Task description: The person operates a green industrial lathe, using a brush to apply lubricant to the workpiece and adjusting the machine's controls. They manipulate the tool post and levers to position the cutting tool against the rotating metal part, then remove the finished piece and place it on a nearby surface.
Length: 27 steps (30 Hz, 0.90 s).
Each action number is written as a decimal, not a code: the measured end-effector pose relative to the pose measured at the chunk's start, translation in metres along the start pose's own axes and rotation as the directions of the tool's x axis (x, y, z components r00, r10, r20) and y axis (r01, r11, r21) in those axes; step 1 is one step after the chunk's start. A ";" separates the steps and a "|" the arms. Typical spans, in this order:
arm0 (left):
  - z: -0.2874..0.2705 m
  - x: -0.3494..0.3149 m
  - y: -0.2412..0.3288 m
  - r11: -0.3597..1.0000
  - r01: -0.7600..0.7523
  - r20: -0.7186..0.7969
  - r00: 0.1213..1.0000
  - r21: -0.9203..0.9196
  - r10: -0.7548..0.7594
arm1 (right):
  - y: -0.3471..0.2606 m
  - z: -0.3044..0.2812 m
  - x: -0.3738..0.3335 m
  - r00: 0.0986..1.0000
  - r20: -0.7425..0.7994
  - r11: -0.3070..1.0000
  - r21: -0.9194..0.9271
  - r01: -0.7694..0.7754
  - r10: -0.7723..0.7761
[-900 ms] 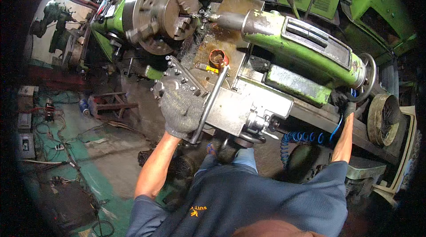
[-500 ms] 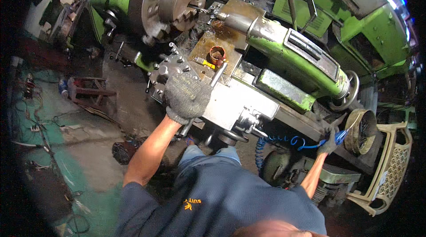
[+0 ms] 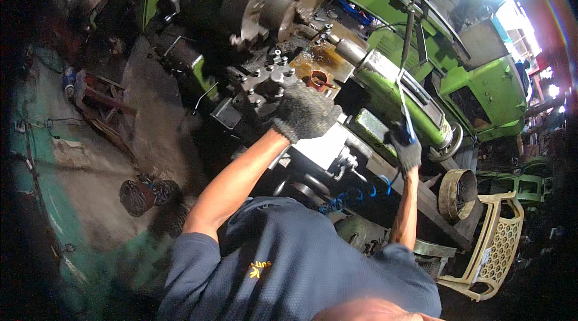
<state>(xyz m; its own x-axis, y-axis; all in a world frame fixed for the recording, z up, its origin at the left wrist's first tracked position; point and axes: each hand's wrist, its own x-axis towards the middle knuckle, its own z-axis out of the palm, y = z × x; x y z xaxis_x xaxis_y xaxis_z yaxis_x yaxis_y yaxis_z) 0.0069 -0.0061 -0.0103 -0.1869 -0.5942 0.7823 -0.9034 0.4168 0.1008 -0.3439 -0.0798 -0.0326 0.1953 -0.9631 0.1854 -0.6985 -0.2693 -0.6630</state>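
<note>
My left hand [image 3: 308, 115], in a grey knit glove, is closed around the lever [image 3: 342, 118] of the tool post [image 3: 268, 87] on a green lathe; most of the lever is hidden under it. Held up over the lathe bed is my right hand [image 3: 407, 151], also gloved, closed around an air blow gun [image 3: 412, 134]. Its long thin nozzle points up and away, across the tailstock [image 3: 385, 77]. A coiled blue hose [image 3: 340, 202] hangs below. Left of the tailstock, the chuck [image 3: 271, 5] is blurred as if spinning.
A red-rimmed can [image 3: 318, 79] stands on the oily carriage plate behind my left hand. The tailstock handwheel [image 3: 448, 143], a round metal tub [image 3: 457, 194] and a cream grille panel [image 3: 497, 249] lie to the right. A rusty metal frame [image 3: 102, 101] is on the floor at left.
My right hand has lifted the blow gun from beside the round tub, up and left to the tailstock. My left hand has shifted onto the lever. The whole view has turned slightly.
</note>
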 end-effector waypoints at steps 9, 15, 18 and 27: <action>0.002 -0.002 -0.002 0.998 -0.019 -0.029 0.999 -0.063 0.017 | -0.083 0.096 0.107 0.979 0.196 0.971 -0.238 -0.016 0.064; -0.006 -0.004 -0.009 0.998 -0.052 -0.067 0.997 -0.039 0.049 | -0.159 0.110 0.104 0.921 0.343 0.982 -0.115 -0.152 0.182; -0.005 -0.004 -0.009 0.996 -0.075 -0.093 0.993 -0.058 0.069 | -0.156 0.111 0.106 0.914 0.345 0.975 -0.140 -0.175 0.214; -0.001 0.000 -0.007 0.995 -0.085 -0.126 0.989 -0.057 0.078 | -0.086 0.137 0.137 0.944 0.328 0.995 -0.095 0.000 0.031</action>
<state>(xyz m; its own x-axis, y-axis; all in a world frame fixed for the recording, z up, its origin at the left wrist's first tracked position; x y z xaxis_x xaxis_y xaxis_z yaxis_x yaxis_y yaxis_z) 0.0133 -0.0080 -0.0107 -0.2061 -0.4686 0.8590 -0.8608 0.5043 0.0685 -0.1627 -0.1886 -0.0501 0.3881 -0.9178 -0.0832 -0.7609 -0.2682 -0.5909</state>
